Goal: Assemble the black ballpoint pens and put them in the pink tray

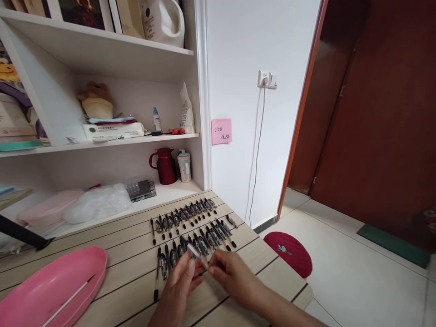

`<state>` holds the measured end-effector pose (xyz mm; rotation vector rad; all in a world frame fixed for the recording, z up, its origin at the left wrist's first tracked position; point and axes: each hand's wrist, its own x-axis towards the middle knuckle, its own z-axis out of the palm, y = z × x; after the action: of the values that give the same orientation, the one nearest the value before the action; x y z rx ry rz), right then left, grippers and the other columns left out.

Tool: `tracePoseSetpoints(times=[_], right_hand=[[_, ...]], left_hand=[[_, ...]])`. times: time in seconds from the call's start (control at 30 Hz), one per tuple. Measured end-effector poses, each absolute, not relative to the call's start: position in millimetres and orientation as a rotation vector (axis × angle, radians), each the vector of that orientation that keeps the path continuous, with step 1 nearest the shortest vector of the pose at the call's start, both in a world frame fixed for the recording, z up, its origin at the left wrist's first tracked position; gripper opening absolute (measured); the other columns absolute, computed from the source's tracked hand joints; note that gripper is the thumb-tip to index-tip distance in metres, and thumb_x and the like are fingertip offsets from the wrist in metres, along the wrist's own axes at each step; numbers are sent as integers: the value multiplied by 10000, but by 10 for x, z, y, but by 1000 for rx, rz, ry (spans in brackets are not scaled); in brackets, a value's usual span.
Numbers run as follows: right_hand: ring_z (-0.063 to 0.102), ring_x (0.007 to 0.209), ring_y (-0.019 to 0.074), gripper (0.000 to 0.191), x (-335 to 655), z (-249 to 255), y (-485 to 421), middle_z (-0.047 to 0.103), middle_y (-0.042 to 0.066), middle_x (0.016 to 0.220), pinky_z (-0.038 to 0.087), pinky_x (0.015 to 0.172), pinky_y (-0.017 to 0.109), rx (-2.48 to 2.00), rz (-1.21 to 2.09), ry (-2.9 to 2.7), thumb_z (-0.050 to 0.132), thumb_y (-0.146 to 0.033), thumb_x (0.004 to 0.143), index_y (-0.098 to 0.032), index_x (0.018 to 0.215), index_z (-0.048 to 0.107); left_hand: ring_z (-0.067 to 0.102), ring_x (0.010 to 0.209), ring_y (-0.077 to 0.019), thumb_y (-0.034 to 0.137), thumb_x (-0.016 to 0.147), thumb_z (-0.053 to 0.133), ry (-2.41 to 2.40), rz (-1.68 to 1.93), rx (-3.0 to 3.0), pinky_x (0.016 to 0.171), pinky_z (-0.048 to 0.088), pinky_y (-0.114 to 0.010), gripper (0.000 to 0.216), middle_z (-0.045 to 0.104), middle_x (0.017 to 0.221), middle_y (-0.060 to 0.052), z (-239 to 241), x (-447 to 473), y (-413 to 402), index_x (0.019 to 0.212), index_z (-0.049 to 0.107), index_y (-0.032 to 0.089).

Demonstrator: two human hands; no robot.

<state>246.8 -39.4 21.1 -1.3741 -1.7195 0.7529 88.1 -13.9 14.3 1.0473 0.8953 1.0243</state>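
In front of me, my left hand (182, 277) is closed round a slim, pale, pen-like piece (194, 250) with a dark end, slightly blurred. My right hand (230, 274) pinches near its lower end; the fingertips hide what exactly they grip. Just beyond both hands, two rows of pens and clear caps lie on the wooden table: a back row (185, 215) and a front row (207, 239). One black-ended pen (156, 281) lies at the left end of the front row. A white stick with a dark tip (68, 302) rests in the pink tray (97, 261) on the left.
White shelves (153, 141) stand behind the table, holding a red jug (166, 167), a speckled cup (184, 165) and a clear plastic bag (98, 203). A red stool (289, 252) is beside the table's right edge. A cord (258, 168) hangs down the wall.
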Motion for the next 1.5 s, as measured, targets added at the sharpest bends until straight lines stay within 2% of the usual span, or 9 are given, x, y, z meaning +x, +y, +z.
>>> tracePoseSetpoints(times=[0.13,0.23,0.33,0.4,0.83,1.03,1.13,1.33,1.5], right_hand=[[501,624,109,83,2344,237,-418,594,-18,690,343,555,199,-1220,915,-1824,482,-177,725,-168,670,544],[505,595,132,147,2678,340,-160,585,5,652,345,528,225,-1552,708,-1674,465,-273,767,-179,699,555],[530,680,157,113,3129,391,171,607,53,797,345,564,247,-1918,299,-1377,468,-249,759,-178,819,533],[538,710,166,162,3335,337,339,602,51,789,332,572,243,-2060,237,-1347,503,-236,725,-172,873,508],[519,737,158,221,3435,-56,443,593,51,788,306,588,233,-2127,253,-1471,467,-62,671,-156,865,515],[457,502,98,201,2954,322,264,535,-24,588,298,462,219,-1436,936,-1300,528,-269,712,-167,869,598],[425,463,61,219,2593,491,245,515,-43,590,256,419,193,-1052,1234,-1184,638,-299,634,-166,804,597],[332,425,31,148,2317,446,299,459,-62,541,195,392,179,-739,1339,-988,661,-234,612,-163,703,567],[305,434,25,224,2327,354,250,513,-40,644,197,391,172,-710,1388,-943,675,-220,613,-173,802,563]], left_hand=[[629,790,-182,381,679,645,775,1127,713,755,481,-320,294,665,784,-64,134,987,-189,832,558,145],[585,554,-115,409,640,675,779,1152,653,560,482,-244,307,564,568,34,104,955,-203,737,513,167],[332,301,-23,505,620,653,816,1035,664,313,287,-141,376,402,444,100,44,924,-225,712,489,180],[196,264,0,565,602,632,827,946,709,264,154,-122,422,361,416,109,-6,927,-239,693,478,183],[136,277,-4,613,670,521,813,806,1015,286,83,-142,447,324,378,109,-99,958,-276,737,498,171],[117,275,-5,597,677,526,777,817,1013,292,67,-158,440,321,362,112,-130,964,-277,745,513,163],[120,264,-8,599,670,531,775,827,1009,276,74,-153,437,323,357,114,-131,958,-269,737,510,168],[150,248,-6,583,684,527,804,841,1012,271,101,-140,419,330,360,115,-124,926,-252,756,511,170],[149,230,-9,620,656,521,817,808,1037,258,105,-150,459,325,346,119,-151,926,-222,748,502,171]])
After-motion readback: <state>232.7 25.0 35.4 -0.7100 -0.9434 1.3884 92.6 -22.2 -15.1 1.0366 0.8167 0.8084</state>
